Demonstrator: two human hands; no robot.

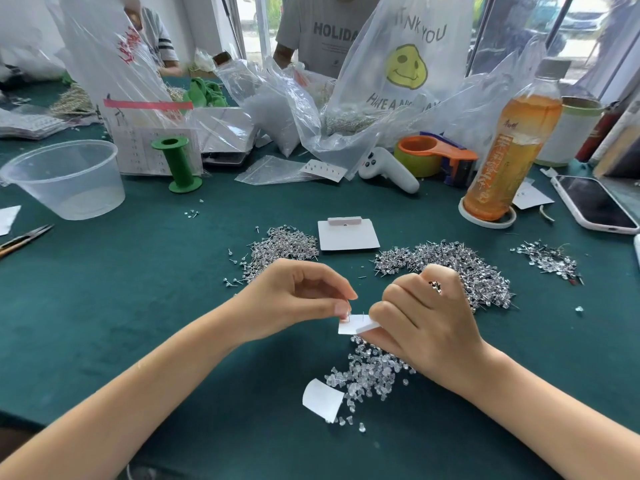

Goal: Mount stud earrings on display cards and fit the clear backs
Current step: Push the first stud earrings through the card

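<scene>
Hands meet over the green table [138, 323], both closed around one small white display card [349, 328] held just above the heap of clear backs [372, 370]. The right hand [426, 323] grips the card's right end, fingers curled over it, and something small and shiny, probably spare studs, sits tucked between its upper fingers. The left hand [304, 299] pinches thumb against forefinger at the card's left end, right where a thin earring post [350, 316] pokes up through the card; I'd guess a clear back is between those fingertips, though it's too small to make out. A second post [363, 315] stands bare just to the right of the first, between the two hands. Both posts point straight up, so the backs have to slide down along them, and the left hand is the nearer one for that. Beyond the card lie two heaps of stud earrings [450, 268], one on either side of a blank card [348, 235] lying flat. A curled scrap of white paper [322, 398] rests at the near edge of the backs.
</scene>
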